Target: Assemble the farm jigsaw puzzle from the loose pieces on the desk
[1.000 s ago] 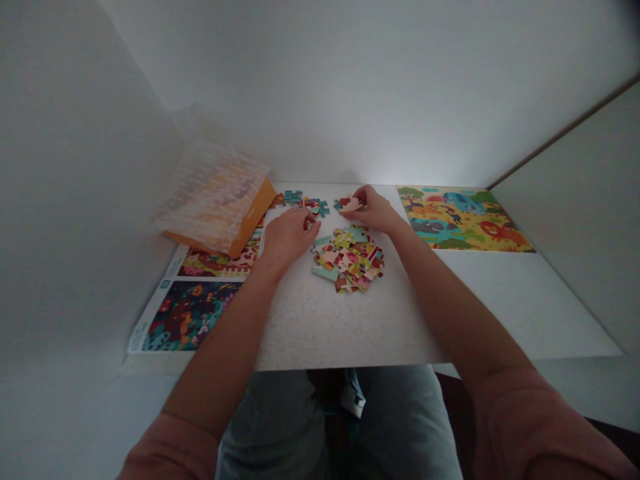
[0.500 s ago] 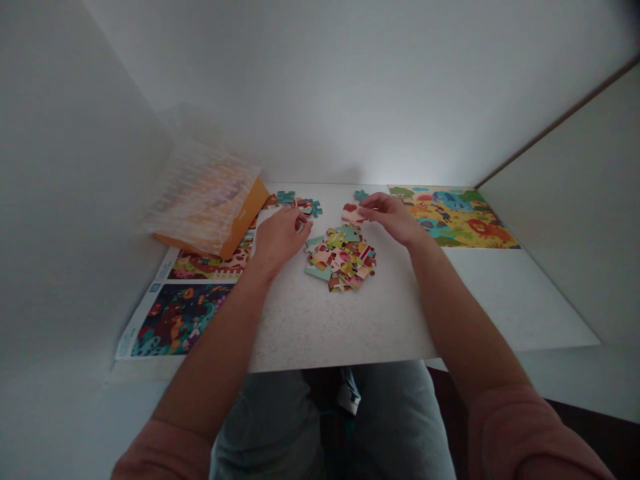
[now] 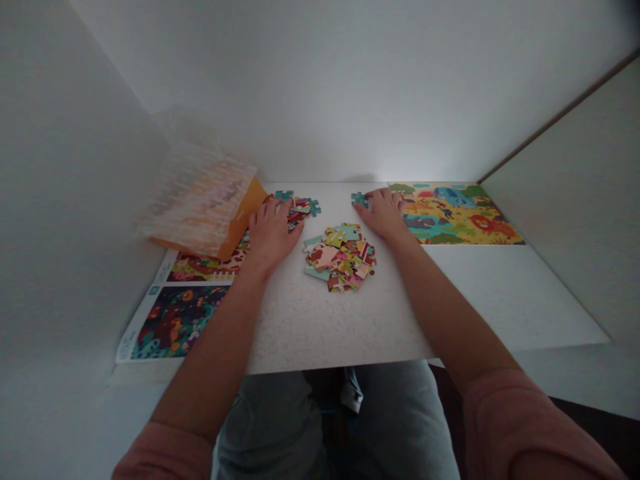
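My left hand rests with its fingers apart over the edge of a loose group of jigsaw pieces at the back left. Part of that group is hidden under the fingers. My right hand lies palm down at the back right, its fingers stretched out. Thumb and index finger are beside a teal jigsaw piece, apparently touching it. Between the hands, nearer to me, sits a heap of mixed jigsaw pieces. A pink piece with brown spots shows on the heap's left side.
A printed animal picture sheet lies at the back right against the wall. On the left, an orange box under clear bubble wrap stands on a sheet of printed pictures. The white table ends at my lap.
My right hand has let go of a pink-and-brown piece and moved to the teal piece. My left hand has shifted left and spread its fingers. A similar pink-and-brown piece now shows on the heap.
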`<state>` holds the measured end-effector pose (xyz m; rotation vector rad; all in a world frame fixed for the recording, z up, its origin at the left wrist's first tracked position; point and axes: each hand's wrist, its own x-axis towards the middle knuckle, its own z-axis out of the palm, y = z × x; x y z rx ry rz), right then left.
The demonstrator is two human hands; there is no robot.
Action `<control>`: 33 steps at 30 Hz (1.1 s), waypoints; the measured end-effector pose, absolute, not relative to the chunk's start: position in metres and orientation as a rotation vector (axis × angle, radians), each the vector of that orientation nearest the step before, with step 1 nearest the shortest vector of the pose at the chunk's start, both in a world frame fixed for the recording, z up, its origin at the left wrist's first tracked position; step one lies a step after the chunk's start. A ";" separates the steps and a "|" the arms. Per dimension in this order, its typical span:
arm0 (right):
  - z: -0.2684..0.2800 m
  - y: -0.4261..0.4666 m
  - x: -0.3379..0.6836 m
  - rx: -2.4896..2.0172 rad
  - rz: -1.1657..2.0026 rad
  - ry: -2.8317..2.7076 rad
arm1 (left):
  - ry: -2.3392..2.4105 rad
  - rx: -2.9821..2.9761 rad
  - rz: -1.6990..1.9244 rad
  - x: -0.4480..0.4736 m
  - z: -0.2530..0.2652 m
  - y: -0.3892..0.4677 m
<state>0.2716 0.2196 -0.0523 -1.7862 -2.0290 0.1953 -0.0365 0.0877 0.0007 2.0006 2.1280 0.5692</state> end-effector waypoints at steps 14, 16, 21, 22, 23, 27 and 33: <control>-0.010 0.197 0.296 -0.929 1.341 -2.091 | 2.173 2.011 0.497 -0.041 0.000 0.096; -0.003 0.192 0.303 -0.881 1.425 -2.184 | 2.186 1.997 0.503 -0.041 0.002 0.096; -0.016 0.201 0.305 -0.990 1.219 -1.967 | 2.161 1.974 0.672 -0.042 0.009 0.094; -0.021 0.203 0.302 -1.044 1.177 -1.923 | 2.130 1.959 0.741 -0.043 0.010 0.094; -0.025 0.203 0.299 -1.095 1.140 -1.898 | 2.088 1.943 0.814 -0.044 0.011 0.094; -0.032 0.200 0.289 -1.235 1.035 -1.909 | 1.831 1.896 1.014 -0.041 0.014 0.092; -0.029 0.197 0.286 -1.368 0.976 -1.984 | 1.319 1.891 0.890 -0.027 0.022 0.083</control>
